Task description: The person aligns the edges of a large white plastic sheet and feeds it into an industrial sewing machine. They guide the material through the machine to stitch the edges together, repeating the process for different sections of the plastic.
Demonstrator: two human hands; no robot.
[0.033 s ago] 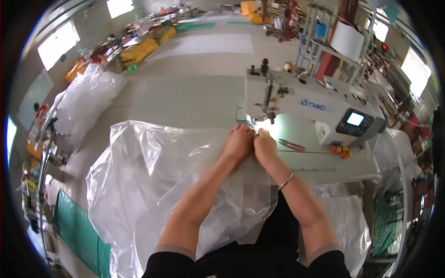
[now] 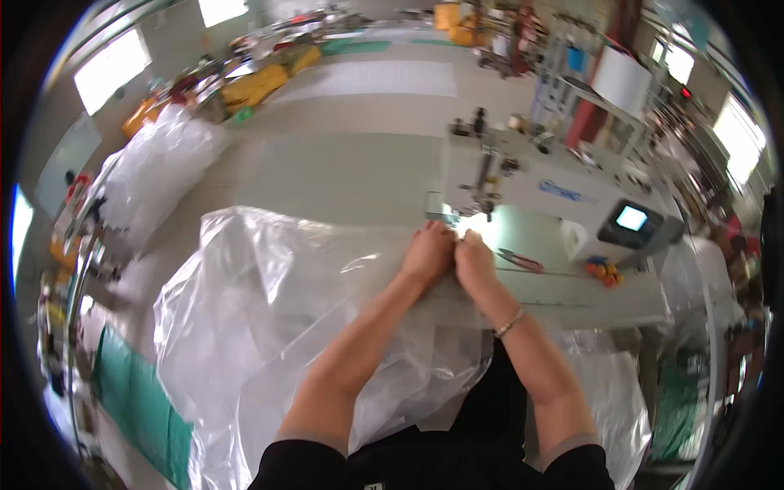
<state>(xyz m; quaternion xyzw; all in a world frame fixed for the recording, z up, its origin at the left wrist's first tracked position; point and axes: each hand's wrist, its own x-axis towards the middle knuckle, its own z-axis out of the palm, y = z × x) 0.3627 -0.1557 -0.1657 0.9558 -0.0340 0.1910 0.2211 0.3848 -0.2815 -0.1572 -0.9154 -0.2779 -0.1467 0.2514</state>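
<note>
A large sheet of clear plastic film (image 2: 237,310) spreads over the left of the sewing table and hangs down towards my lap. Its edge runs under my hands, just in front of the needle area of a white sewing machine (image 2: 531,184). My left hand (image 2: 429,255) is closed on the film, fingers curled by the presser foot. Right beside it, my right hand (image 2: 474,260) pinches the film too, close under the machine's lamp. Fingertips and film edge are partly hidden there. Red-handled thread snips (image 2: 521,260) lie to the right of my right hand.
Small orange and red pieces (image 2: 605,273) sit below the machine's lit control panel (image 2: 630,219). A thread stand with a white cone (image 2: 621,77) rises behind. Bundled clear film (image 2: 163,175) lies at the left, green sheeting (image 2: 143,400) lower left. More film hangs at the right.
The whole view has shifted slightly, so the machine and table appear a little further right, and it is blurrier. My hands keep their grip on the film near the needle.
</note>
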